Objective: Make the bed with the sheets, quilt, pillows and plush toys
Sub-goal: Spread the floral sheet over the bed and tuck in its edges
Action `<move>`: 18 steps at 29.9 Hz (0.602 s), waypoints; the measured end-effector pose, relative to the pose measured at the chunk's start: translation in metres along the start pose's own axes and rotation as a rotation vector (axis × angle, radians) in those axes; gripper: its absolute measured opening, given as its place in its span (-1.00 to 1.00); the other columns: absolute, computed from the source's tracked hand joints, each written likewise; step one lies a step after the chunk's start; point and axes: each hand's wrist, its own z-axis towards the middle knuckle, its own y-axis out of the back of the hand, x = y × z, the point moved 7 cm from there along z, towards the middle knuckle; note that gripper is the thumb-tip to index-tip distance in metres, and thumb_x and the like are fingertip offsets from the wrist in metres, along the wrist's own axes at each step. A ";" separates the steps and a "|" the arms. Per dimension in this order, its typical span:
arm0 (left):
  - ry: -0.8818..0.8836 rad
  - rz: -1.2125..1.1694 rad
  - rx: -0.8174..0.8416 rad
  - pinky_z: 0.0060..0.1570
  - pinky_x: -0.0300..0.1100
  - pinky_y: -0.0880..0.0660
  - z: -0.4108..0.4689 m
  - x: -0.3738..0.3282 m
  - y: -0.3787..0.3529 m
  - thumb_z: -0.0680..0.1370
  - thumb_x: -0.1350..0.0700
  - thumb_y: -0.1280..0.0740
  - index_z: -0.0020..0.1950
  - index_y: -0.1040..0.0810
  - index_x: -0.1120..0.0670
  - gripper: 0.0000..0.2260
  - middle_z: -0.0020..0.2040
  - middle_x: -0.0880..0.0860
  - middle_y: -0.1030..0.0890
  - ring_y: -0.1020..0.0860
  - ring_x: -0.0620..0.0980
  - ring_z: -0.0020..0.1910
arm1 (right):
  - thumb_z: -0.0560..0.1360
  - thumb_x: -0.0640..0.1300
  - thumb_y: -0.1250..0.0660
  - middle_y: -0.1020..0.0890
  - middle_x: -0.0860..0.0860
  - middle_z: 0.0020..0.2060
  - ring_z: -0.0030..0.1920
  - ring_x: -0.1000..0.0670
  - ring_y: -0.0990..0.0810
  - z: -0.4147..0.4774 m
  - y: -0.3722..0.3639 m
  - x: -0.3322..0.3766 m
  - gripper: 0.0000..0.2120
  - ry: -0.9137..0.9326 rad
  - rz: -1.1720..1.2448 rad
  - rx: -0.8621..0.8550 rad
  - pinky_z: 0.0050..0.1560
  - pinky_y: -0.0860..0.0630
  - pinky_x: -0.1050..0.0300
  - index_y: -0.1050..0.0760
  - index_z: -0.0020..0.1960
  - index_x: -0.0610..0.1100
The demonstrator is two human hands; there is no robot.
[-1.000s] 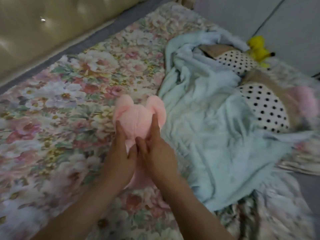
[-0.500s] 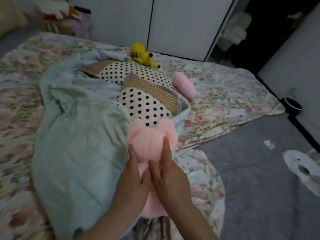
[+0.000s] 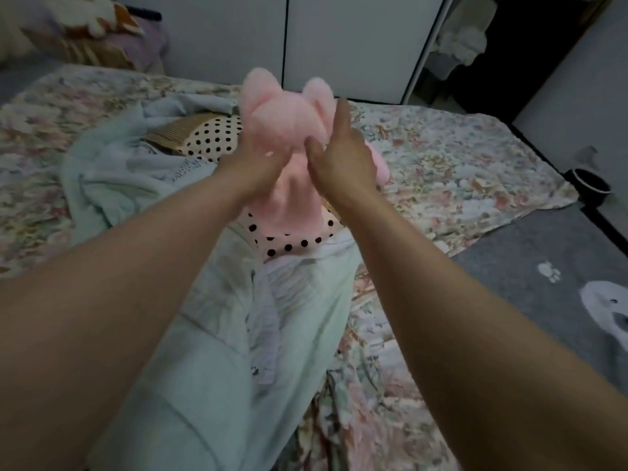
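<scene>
I hold a pink plush toy with two round ears out in front of me with arms stretched, above the bed. My left hand grips its left side and my right hand grips its right side, forefinger pointing up along it. Below the toy lie two polka-dot pillows, one farther away and one closer, half wrapped in a crumpled light blue quilt. A floral sheet covers the bed unevenly. A second pink plush peeks out behind my right hand.
A grey mat with a white animal print shows bare at the right, where the sheet ends. White cabinet doors stand behind the bed. A dark round container sits on the floor at the right. Cushions and fabric are piled at the back left.
My view swung right from the floral sheet to the pillows. Both hands carried the pink plush toy across the quilt, then lifted it and reached forward over the pillows.
</scene>
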 end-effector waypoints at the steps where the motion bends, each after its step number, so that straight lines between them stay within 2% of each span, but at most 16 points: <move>1: 0.031 0.046 0.033 0.38 0.10 -0.31 0.004 0.008 -0.005 0.54 -0.30 -0.21 0.59 0.06 -0.06 -0.25 0.54 0.16 -0.18 -0.25 0.23 0.46 | 0.58 0.01 -0.15 -0.41 -0.22 0.36 0.29 -0.23 -0.45 0.002 -0.008 -0.002 -0.33 0.004 0.011 0.018 0.17 -0.44 -0.07 0.09 0.58 -0.03; 4: -0.049 0.339 0.083 0.36 0.19 -0.29 -0.015 0.046 -0.031 0.56 -0.27 -0.14 0.57 -0.05 0.00 -0.33 0.53 0.17 -0.17 -0.22 0.26 0.46 | 0.55 -0.08 -0.17 -0.35 -0.13 0.43 0.33 -0.18 -0.42 -0.031 -0.040 -0.024 -0.35 0.088 0.009 0.102 0.18 -0.47 -0.13 0.01 0.57 0.00; 5: -0.067 0.368 0.110 0.37 0.21 -0.26 -0.023 0.064 -0.042 0.54 -0.29 -0.13 0.57 -0.03 -0.03 -0.31 0.54 0.18 -0.13 -0.19 0.26 0.48 | 0.55 -0.11 -0.18 -0.36 -0.13 0.41 0.30 -0.18 -0.43 -0.046 -0.050 -0.037 -0.37 0.126 -0.030 0.128 0.13 -0.50 -0.15 -0.02 0.56 0.02; 8: 0.035 0.416 0.186 0.43 0.21 -0.16 -0.046 0.122 -0.065 0.55 -0.32 -0.14 0.58 0.18 -0.10 -0.24 0.59 0.09 0.11 0.01 0.21 0.55 | 0.57 -0.15 -0.20 -0.39 -0.12 0.36 0.20 -0.20 -0.50 -0.082 -0.073 -0.083 -0.37 0.136 -0.148 0.211 0.03 -0.52 -0.15 -0.04 0.56 0.05; 12: 0.053 0.460 0.267 0.47 0.15 -0.13 -0.071 0.165 -0.093 0.56 -0.30 -0.14 0.59 0.20 -0.07 -0.23 0.59 0.07 0.12 -0.02 0.19 0.54 | 0.57 -0.18 -0.20 -0.41 -0.11 0.36 0.19 -0.18 -0.51 -0.124 -0.097 -0.126 -0.38 0.108 -0.228 0.333 0.07 -0.51 -0.13 -0.06 0.57 0.01; 14: 0.058 0.487 0.285 0.46 0.15 -0.13 -0.079 0.174 -0.101 0.57 -0.29 -0.13 0.58 0.24 -0.08 -0.24 0.59 0.07 0.15 0.01 0.17 0.55 | 0.54 -0.22 -0.20 -0.48 -0.11 0.26 0.13 -0.18 -0.53 -0.140 -0.100 -0.145 -0.41 0.073 -0.260 0.360 0.04 -0.51 -0.09 -0.15 0.53 -0.01; 18: 0.026 0.562 0.281 0.44 0.23 -0.14 -0.103 0.173 -0.114 0.58 -0.27 -0.12 0.57 0.25 -0.10 -0.27 0.59 0.04 0.23 0.12 0.15 0.56 | 0.49 -0.29 -0.17 -0.55 -0.06 0.09 0.01 -0.13 -0.56 -0.176 -0.112 -0.184 -0.45 0.016 -0.487 0.478 0.05 -0.49 -0.02 -0.25 0.45 -0.01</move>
